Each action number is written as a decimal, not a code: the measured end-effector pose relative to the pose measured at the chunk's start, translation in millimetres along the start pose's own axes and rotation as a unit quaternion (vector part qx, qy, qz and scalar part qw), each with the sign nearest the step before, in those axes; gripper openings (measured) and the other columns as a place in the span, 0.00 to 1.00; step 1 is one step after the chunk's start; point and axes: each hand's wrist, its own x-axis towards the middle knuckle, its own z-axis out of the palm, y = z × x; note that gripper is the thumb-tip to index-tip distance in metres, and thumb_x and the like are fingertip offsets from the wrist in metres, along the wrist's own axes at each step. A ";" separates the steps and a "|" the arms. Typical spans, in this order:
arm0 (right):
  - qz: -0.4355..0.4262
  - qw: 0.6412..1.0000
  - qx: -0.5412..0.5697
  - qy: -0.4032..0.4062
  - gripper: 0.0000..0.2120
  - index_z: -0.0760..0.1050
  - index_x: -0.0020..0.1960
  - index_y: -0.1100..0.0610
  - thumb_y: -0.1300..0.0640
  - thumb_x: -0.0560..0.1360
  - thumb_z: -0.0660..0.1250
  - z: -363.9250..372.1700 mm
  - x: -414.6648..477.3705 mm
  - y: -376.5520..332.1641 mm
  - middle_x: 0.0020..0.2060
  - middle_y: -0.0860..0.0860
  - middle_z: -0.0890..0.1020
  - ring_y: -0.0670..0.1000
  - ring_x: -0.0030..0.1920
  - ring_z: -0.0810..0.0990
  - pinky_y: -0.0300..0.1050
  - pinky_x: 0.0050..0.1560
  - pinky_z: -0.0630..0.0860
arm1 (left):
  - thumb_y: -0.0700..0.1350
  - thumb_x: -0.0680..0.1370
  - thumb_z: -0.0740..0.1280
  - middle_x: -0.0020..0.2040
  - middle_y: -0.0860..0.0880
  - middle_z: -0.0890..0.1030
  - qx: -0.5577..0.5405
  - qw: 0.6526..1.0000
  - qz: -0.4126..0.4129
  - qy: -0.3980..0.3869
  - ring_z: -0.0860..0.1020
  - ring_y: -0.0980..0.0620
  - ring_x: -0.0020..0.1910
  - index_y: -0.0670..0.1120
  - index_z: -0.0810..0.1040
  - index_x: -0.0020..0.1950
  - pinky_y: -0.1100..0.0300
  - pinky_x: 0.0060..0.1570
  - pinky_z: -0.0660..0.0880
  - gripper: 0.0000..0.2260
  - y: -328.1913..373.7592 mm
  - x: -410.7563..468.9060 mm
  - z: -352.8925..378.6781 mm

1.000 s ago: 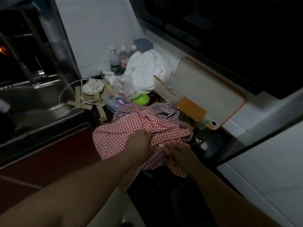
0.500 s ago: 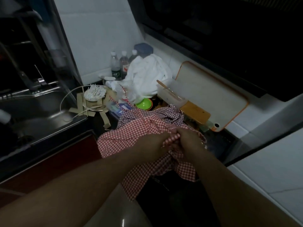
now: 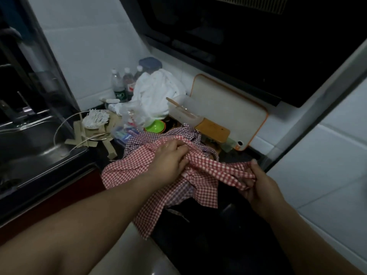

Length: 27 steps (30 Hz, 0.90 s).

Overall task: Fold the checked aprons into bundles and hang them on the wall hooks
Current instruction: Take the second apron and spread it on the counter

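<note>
A red-and-white checked apron [image 3: 129,167] lies crumpled on the dark counter, part of it hanging over the front edge. Beneath it shows a second apron with a darker purple check [image 3: 153,136]. My left hand [image 3: 170,157] grips a bunched fold at the middle of the red apron. My right hand [image 3: 256,185] pinches the end of a red checked strip [image 3: 216,167], which stretches taut between my two hands. No wall hooks are in view.
Behind the aprons stand a green bowl [image 3: 155,126], a white plastic bag [image 3: 155,96], three bottles [image 3: 119,88], a clear tub [image 3: 184,110] and an orange-rimmed cutting board [image 3: 228,108]. A steel sink [image 3: 25,139] lies left, cardboard scraps [image 3: 85,135] beside it. A white tiled wall [image 3: 327,155] rises at right.
My hands were together at the middle of the red apron. My right hand has since pulled to the right, drawing a strip of the cloth out taut; the left stays on the bunch.
</note>
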 end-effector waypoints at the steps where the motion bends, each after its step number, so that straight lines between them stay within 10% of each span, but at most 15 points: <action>1: 0.011 1.000 0.019 0.013 0.21 0.79 0.61 0.61 0.44 0.82 0.65 -7.9 -2.8 -1.7 0.55 0.60 0.86 0.59 0.56 0.85 0.60 0.57 0.82 | 0.49 0.80 0.67 0.61 0.48 0.76 -0.013 1.000 0.007 -0.003 0.72 0.47 0.61 0.50 0.76 0.60 0.50 0.63 0.67 0.10 5.5 9.1 -0.2; 4: 0.065 0.996 -0.038 0.035 0.23 0.80 0.56 0.60 0.39 0.81 0.63 -32.3 -6.9 -1.8 0.44 0.57 0.87 0.59 0.45 0.85 0.52 0.42 0.82 | 0.45 0.82 0.65 0.51 0.49 0.79 -0.069 0.997 0.040 -0.014 0.75 0.48 0.50 0.50 0.73 0.53 0.52 0.53 0.70 0.02 25.4 33.4 -9.1; 6: 0.072 0.959 -0.271 0.042 0.31 0.81 0.54 0.61 0.31 0.79 0.61 -52.8 -19.4 -9.8 0.40 0.59 0.85 0.60 0.40 0.84 0.51 0.44 0.81 | 0.46 0.83 0.64 0.49 0.49 0.80 -0.100 0.990 0.085 -0.043 0.77 0.47 0.47 0.50 0.73 0.53 0.53 0.44 0.69 0.01 49.0 55.6 -17.9; 9: -0.132 0.749 -0.644 0.080 0.29 0.77 0.53 0.54 0.28 0.76 0.62 -60.2 -37.6 -27.4 0.47 0.54 0.83 0.56 0.48 0.83 0.49 0.50 0.79 | 0.48 0.84 0.64 0.53 0.48 0.81 -0.113 0.968 0.195 -0.108 0.77 0.48 0.51 0.52 0.73 0.56 0.57 0.42 0.64 0.02 89.1 85.6 -29.7; 12: -0.318 0.809 -0.493 -0.030 0.17 0.73 0.57 0.43 0.42 0.73 0.75 -42.2 -52.5 -45.8 0.51 0.40 0.80 0.42 0.52 0.81 0.43 0.52 0.76 | 0.50 0.83 0.64 0.54 0.49 0.81 -0.105 0.934 0.272 -0.205 0.79 0.46 0.52 0.54 0.74 0.56 0.52 0.45 0.74 0.03 138.8 103.1 -37.7; 16: -0.279 0.867 -0.408 -0.064 0.02 0.78 0.49 0.54 0.57 0.78 0.69 -61.2 -68.2 -65.8 0.35 0.50 0.84 0.49 0.36 0.84 0.51 0.43 0.80 | 0.57 0.81 0.67 0.49 0.53 0.82 -0.088 0.934 0.274 -0.210 0.79 0.49 0.47 0.55 0.74 0.57 0.52 0.42 0.74 0.09 187.7 99.8 -50.5; 18: -0.270 0.882 -0.386 -0.033 0.10 0.77 0.39 0.55 0.63 0.79 0.66 -97.3 -79.3 -72.7 0.25 0.49 0.78 0.47 0.26 0.77 0.44 0.32 0.72 | 0.57 0.80 0.69 0.47 0.55 0.79 -0.057 0.942 0.243 -0.226 0.76 0.52 0.44 0.54 0.73 0.58 0.53 0.40 0.71 0.12 191.9 95.0 -54.2; 27: -0.201 0.912 -0.358 0.006 0.10 0.79 0.45 0.63 0.56 0.80 0.70 -292.7 -180.9 -77.5 0.25 0.53 0.63 0.49 0.25 0.59 0.39 0.28 0.54 | 0.48 0.84 0.64 0.47 0.51 0.80 -0.165 0.943 0.098 -0.273 0.79 0.50 0.48 0.50 0.75 0.49 0.52 0.47 0.76 0.05 296.8 23.7 -44.3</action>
